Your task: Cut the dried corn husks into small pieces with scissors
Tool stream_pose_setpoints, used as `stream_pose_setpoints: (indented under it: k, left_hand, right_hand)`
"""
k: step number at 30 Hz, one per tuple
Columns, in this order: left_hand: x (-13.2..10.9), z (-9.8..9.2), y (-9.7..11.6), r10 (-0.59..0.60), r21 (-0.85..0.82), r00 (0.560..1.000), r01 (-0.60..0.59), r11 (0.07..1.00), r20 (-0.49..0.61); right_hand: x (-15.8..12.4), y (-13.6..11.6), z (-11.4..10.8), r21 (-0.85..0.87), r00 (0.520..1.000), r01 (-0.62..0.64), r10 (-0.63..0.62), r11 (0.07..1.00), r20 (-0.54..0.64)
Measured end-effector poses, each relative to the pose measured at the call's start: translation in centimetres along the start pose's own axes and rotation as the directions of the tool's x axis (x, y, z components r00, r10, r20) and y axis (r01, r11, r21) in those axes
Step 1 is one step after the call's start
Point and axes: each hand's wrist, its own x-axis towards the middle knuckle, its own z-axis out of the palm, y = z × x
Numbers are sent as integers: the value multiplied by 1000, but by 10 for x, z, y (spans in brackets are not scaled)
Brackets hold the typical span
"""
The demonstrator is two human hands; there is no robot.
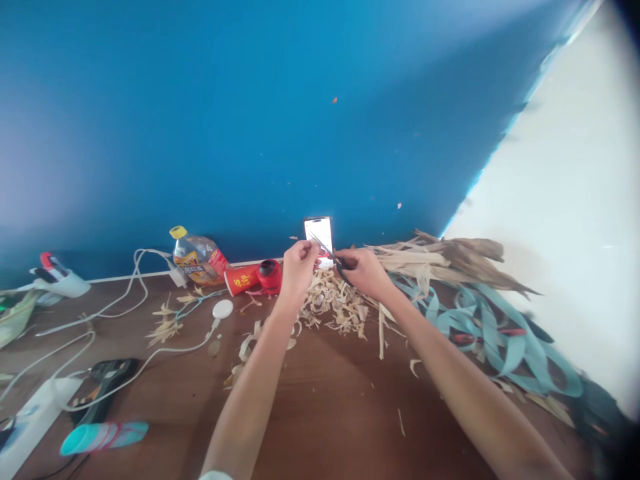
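2 bare forearms (255, 387) extend over the brown table (345, 420); above pale scraps (335, 303), the right hand (364, 272) grips scissors (325, 248), the left hand (299, 265) is pinched closed, its contents unclear.

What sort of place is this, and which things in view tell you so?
Probably a craft table against a blue wall. The signs: a heap of pale curled strips, loops of blue-green ribbon, and what looks like a black glue gun.
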Motion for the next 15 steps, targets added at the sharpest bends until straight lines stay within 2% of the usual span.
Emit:
stream_pose_setpoints:
  k: [15]
  left_hand:
    - [1, 2, -2, 12, -45, 1000, -12, 999, -1]
  right_hand:
    - [0, -1, -1, 37, 1000, -22, 22, 999, 11]
